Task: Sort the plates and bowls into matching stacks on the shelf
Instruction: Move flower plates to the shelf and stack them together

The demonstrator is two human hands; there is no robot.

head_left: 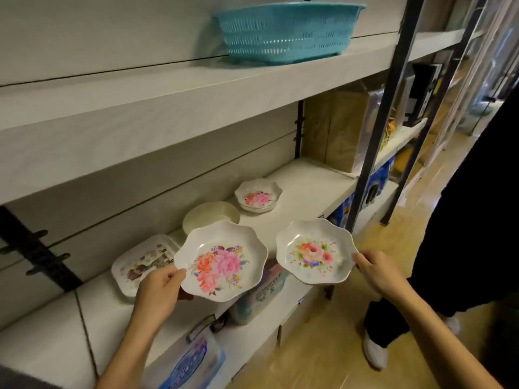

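A rose plate [222, 262] is gripped at its rim by the L hand [160, 287], and a paler floral plate [314, 252] by the R hand [376, 273]; both are held at the front of the shelf [303, 178]. Set on it behind: square plate [140, 259], cream bowl [207, 216], small floral stack [258, 196].

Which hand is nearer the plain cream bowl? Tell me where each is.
Left. The left hand grips a pink-rose plate just in front of the cream bowl; the right hand holds a second plate farther right.

Shelf [303, 178]: floral dishes [258, 195]; plain bowl [210, 213]; square plate [140, 259]
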